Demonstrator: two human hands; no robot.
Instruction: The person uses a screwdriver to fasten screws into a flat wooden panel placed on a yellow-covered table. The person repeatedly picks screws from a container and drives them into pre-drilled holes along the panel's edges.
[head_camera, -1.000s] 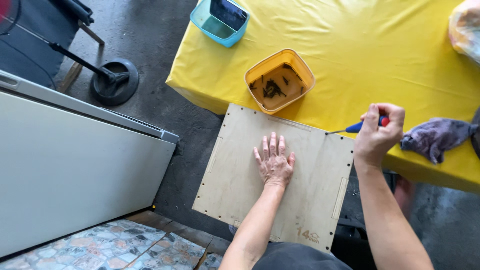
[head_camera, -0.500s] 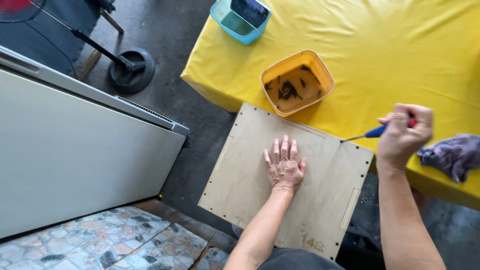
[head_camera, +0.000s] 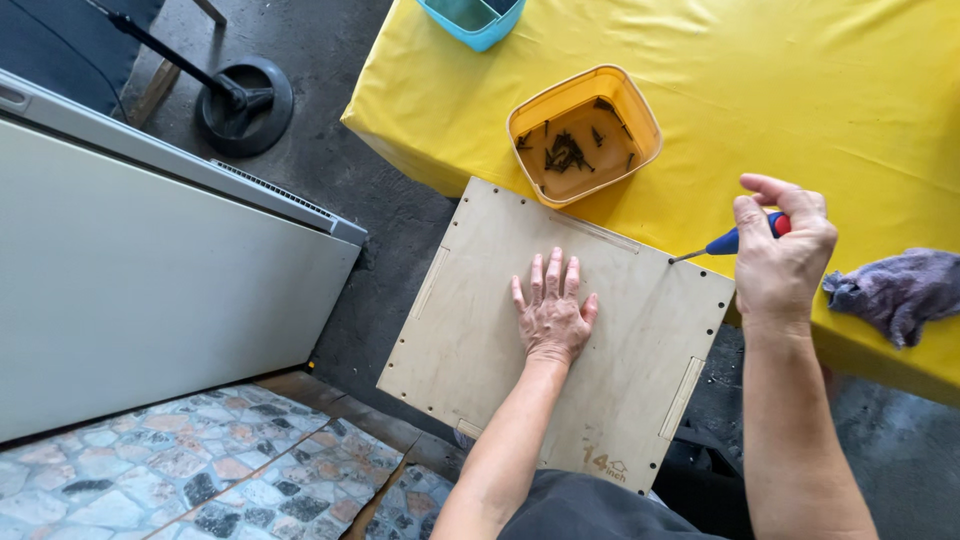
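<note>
- Head view: the left hand (head_camera: 551, 313) lies flat and open, fingers spread, pressed on the middle of the plywood panel (head_camera: 470, 330). It grips nothing; it only bears down on the board.
- The right hand (head_camera: 782, 258) is closed around a screwdriver (head_camera: 728, 243) with a blue and red handle. The thin shaft points left from the fist, and its tip meets the panel's far right corner.
- The panel sits under the left hand, its far edge lying over the yellow table (head_camera: 800, 90) and its near edge toward the person's lap.
- Just beyond the left hand's fingertips stands an orange tub (head_camera: 640, 120) with small dark screws (head_camera: 565, 155) in it.
- To the right of the right hand, a grey rag (head_camera: 895, 290) lies crumpled on the table.
- Since a second ago both hands keep their places: palm flat as before, fist by the same corner with the tool. What shifts most is the camera, so the work reads as ongoing at that one corner, not moved to another hole.
- Hard to make out: the tip of the screwdriver is too fine to tell whether it sits in a screw head or a bare hole.
- Cut off: a blue tub (head_camera: 470, 20) at the top edge, well beyond the left hand, shows only its lower part. The panel's near edge hides behind dark clothing.
- Left of the left hand, across the dark floor, a white appliance (head_camera: 150, 290) and a round stand base (head_camera: 245, 100) are only partly seen.
</note>
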